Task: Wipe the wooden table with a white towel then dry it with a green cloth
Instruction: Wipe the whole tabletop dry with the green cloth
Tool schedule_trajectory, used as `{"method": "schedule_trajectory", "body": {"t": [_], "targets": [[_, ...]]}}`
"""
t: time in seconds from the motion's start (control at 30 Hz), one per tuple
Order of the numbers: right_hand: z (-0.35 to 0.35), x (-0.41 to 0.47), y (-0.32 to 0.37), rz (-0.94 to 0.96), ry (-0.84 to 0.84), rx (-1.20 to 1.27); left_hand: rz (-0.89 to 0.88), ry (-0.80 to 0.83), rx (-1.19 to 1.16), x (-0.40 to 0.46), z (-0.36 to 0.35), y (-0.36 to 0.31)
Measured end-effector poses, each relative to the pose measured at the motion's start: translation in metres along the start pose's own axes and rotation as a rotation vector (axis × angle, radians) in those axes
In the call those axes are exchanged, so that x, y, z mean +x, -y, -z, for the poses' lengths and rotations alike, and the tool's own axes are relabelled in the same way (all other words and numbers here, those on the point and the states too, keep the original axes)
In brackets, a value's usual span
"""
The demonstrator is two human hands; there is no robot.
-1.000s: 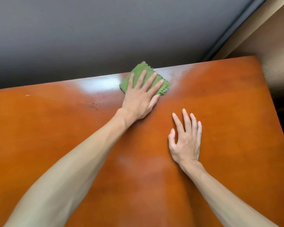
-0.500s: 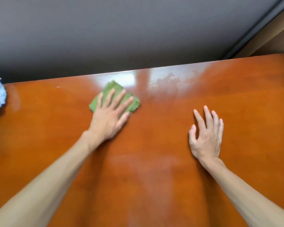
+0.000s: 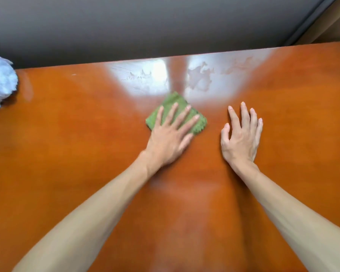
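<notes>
A folded green cloth (image 3: 172, 103) lies on the glossy wooden table (image 3: 77, 154), a little back from its middle. My left hand (image 3: 170, 137) presses flat on the cloth with straight, spread fingers and covers its near half. To the right, my right hand (image 3: 241, 138) rests palm down on the bare wood, holding nothing. A crumpled white towel (image 3: 0, 81) sits at the table's far left edge, partly cut off by the frame.
Damp streaks (image 3: 198, 79) show in the bright glare along the table's far edge. Beyond that edge lies grey floor (image 3: 145, 26). A dark strip and a wooden panel (image 3: 326, 22) run at the top right.
My left hand has slid the green cloth from the far edge toward me, closer to my right hand. The view shifted left, bringing the white towel into sight.
</notes>
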State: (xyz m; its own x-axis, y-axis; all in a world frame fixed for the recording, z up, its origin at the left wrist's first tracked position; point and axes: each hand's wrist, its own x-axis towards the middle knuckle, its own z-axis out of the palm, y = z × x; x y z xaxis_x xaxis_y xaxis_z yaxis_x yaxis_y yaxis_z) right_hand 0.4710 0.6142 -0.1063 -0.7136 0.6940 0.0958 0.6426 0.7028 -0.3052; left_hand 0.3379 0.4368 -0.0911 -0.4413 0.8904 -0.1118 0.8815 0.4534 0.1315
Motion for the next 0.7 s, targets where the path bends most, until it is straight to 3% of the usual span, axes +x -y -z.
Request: {"method": "schedule_trajectory", "body": {"t": [0.17,0.27,0.5,0.7], "targets": [[0.000,0.001,0.001,0.000,0.012,-0.005,-0.227,0.057,0.013,-0.121,-0.024,-0.068],[0.001,0.001,0.000,0.005,0.021,-0.002,-0.319,0.097,0.076,-0.150,-0.029,-0.062],[0.003,-0.002,0.003,0.110,0.048,0.009,0.079,0.016,0.047,-0.083,-0.006,0.060],[0.003,-0.014,0.044,0.052,0.074,0.053,0.248,0.050,-0.008,0.032,0.024,0.126]]}}
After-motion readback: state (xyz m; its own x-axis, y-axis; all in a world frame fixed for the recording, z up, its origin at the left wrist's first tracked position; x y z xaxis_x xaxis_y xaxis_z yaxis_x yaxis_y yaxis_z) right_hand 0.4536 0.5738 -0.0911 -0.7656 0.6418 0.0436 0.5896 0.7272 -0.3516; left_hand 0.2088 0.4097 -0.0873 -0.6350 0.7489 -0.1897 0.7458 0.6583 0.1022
